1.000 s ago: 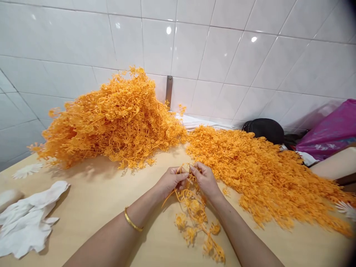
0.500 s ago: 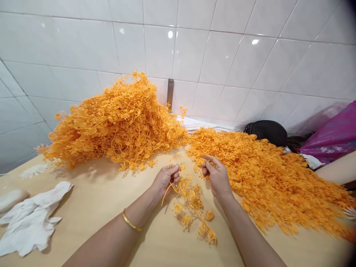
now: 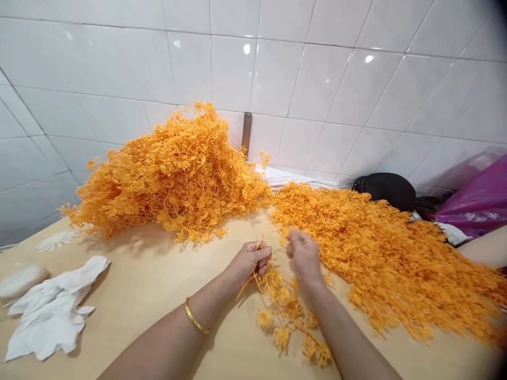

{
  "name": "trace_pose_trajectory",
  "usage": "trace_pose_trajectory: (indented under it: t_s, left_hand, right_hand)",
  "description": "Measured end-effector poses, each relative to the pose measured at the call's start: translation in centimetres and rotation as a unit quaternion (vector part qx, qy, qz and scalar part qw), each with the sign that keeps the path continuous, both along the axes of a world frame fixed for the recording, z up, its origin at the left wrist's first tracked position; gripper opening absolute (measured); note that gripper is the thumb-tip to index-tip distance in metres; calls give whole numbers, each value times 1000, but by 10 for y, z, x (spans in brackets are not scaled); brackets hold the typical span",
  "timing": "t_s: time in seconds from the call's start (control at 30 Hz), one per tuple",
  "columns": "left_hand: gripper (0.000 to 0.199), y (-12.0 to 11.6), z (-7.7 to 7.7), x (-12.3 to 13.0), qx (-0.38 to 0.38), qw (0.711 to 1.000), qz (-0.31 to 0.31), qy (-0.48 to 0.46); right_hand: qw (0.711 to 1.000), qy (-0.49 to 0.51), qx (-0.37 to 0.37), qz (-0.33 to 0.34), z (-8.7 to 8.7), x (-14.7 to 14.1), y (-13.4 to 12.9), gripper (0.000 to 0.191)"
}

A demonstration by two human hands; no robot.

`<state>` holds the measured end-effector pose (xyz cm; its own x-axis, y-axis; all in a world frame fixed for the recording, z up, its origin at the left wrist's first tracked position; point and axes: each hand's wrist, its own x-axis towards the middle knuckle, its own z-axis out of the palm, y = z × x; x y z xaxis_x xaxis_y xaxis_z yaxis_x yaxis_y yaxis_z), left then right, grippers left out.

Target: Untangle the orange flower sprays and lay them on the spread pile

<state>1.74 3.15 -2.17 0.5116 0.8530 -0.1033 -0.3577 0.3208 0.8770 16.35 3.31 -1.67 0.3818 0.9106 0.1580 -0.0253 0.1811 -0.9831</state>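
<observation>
Between the thumb and fingers of my left hand (image 3: 255,258) are the thin stems of an orange artificial flower sprig (image 3: 282,295). Its blossoms hang down to the right over the table, partly behind my right forearm. My right hand (image 3: 304,258) is just right of the left one, apart from it and somewhat blurred. Its fingers are curled closed, and whatever they may hold is hidden. Right behind it lies a flat spread of orange sprigs (image 3: 380,258).
A tall heap of orange sprigs (image 3: 170,179) stands at the back left against the tiled wall (image 3: 293,79). Crumpled white cloth (image 3: 55,311) and a pale rounded object (image 3: 24,279) lie at left. A black pouch (image 3: 386,191) and a purple bag (image 3: 475,198) are at back right.
My right hand has drawn its extended finger in and come slightly lower. The left hand with the sprig sits a little further right and lower in view; the whole view has shifted slightly.
</observation>
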Motion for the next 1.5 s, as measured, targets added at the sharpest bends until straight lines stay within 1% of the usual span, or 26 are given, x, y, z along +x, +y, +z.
trace_pose_trajectory:
  t_s: [0.07, 0.1, 0.17, 0.23, 0.33, 0.43, 0.5, 0.53, 0.6, 0.7, 0.77, 0.83, 0.93, 1.0, 1.07, 1.1, 1.13, 1.17, 1.23, 1.27, 1.3, 1.33, 1.37, 1.4, 1.5]
  left_hand:
    - [25, 2, -2, -3, -14, 1000, 3, -16]
    - [23, 4, -2, -4, -24, 999, 12, -29]
    - [21, 6, -3, -6, -51, 996, 39, -62]
    - [18, 8, -4, -6, -76, 991, 61, -86]
    - [16, 9, -4, -6, -90, 989, 74, -94]
    - [15, 9, -3, -5, -93, 988, 84, -95]
    - [16, 9, -1, -4, -103, 986, 97, -90]
    - [17, 9, 0, -4, -107, 985, 102, -84]
    - [20, 8, 2, -4, -101, 987, 103, -65]
    - [26, 5, 3, -4, -60, 995, 76, -22]
    - [29, 2, 3, -2, -28, 998, 54, 16]
    - [28, 0, 2, -1, -2, 998, 44, 44]
    - [31, -2, 2, 1, 24, 998, 34, 57]
    - [30, -2, 3, 1, 40, 997, 6, 73]
    - [24, -2, 4, 0, 51, 994, -17, 95]
    - [23, -2, 4, 0, 52, 993, -23, 99]
    - [22, -2, 4, 0, 52, 993, -24, 101]
    - [21, -2, 4, -1, 52, 993, -24, 99]
    - [20, -2, 3, -2, 48, 995, -30, 87]
    - [20, -2, 2, -3, 38, 996, -31, 75]
    - [20, -1, 1, -4, 24, 998, -27, 60]
    - [21, 0, 0, -5, 6, 999, -17, 41]
    - [21, 1, 0, -5, -13, 1000, -2, 18]
    - [20, 3, 0, -6, -30, 999, 17, -5]
    - [19, 7, 0, -8, -70, 995, 51, -47]
  right_hand:
    - [990, 93, 12, -102, 8, 14, 3, 33]
    - [988, 104, 14, -109, 11, 19, 4, 32]
    - [994, 85, -5, -63, 17, 21, 2, 26]
    - [998, 51, -29, -7, 19, 16, -2, 21]
    - [995, 23, -63, 69, 18, 7, -8, 31]
    - [982, -8, -88, 170, 17, 2, -11, 31]
    - [968, -60, -90, 224, 16, -1, -13, 30]
    - [962, -92, -86, 244, 15, -3, -14, 27]
    - [953, -144, -68, 257, 13, -7, -15, 23]
    - [958, -168, -36, 229, 7, -10, -12, 26]
    - [963, -166, -34, 211, 3, -9, -10, 27]
    - [963, -186, -30, 192, 1, -8, -9, 27]
    - [953, -266, 1, 147, 0, -10, -9, 28]
    - [941, -316, 20, 118, 0, -12, -11, 28]
    - [935, -339, 31, 101, 0, -14, -12, 28]
    - [936, -336, 31, 98, 0, -14, -12, 28]
    - [943, -318, 28, 92, 1, -12, -11, 28]
    - [957, -279, 21, 77, 2, -8, -10, 27]
    - [989, -147, 10, 14, 5, 5, -4, 27]
    - [997, -70, 10, -29, 7, 13, -1, 26]
    - [997, -2, 13, -70, 9, 20, 2, 26]
    - [995, 35, 22, -96, 11, 25, 3, 25]
    - [995, 43, 9, -87, 12, 28, 4, 23]
    - [997, 40, -10, -60, 14, 28, 4, 22]
    - [997, -3, -50, 59, 15, 18, -1, 31]
